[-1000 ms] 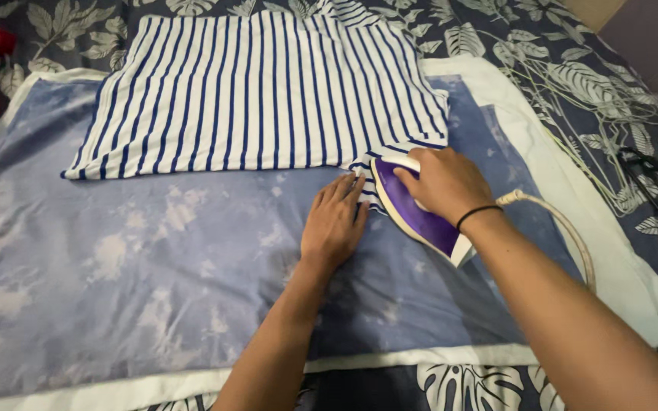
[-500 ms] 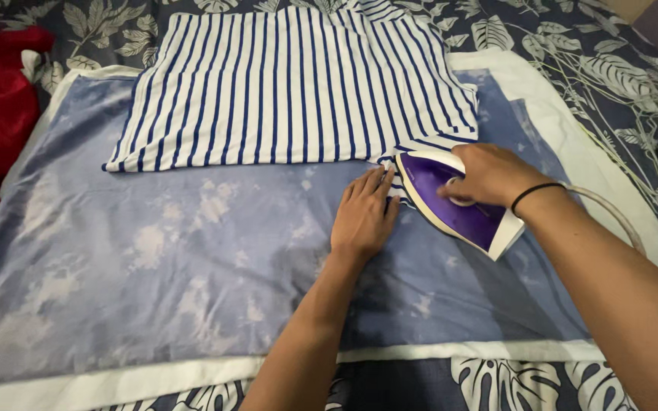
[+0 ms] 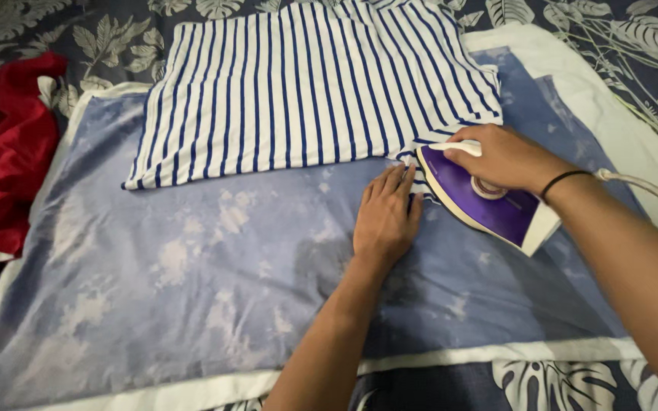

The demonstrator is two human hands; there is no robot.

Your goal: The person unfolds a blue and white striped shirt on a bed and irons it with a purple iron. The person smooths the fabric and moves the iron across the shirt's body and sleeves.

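A white shirt with navy stripes [image 3: 306, 84] lies flat on a blue mottled cloth [image 3: 192, 266] spread over a bed. My right hand [image 3: 500, 156] grips the handle of a purple and white iron [image 3: 489, 202], whose tip rests on the shirt's lower right corner. Just left of the iron, my left hand [image 3: 386, 217] lies palm down with its fingers together. Its fingertips press the striped hem beside the iron's tip. A black band circles my right wrist.
A red garment [image 3: 1, 152] is bunched at the left edge. The iron's pale cord [image 3: 649, 190] trails off to the right. A dark bedsheet with a leaf print [image 3: 573, 380] surrounds the blue cloth, and a white cloth border [image 3: 573, 68] shows at upper right.
The view has shifted, so everything sits further right in the frame and more of the red garment shows. The iron's tip has stayed at the shirt's corner, next to my left hand.
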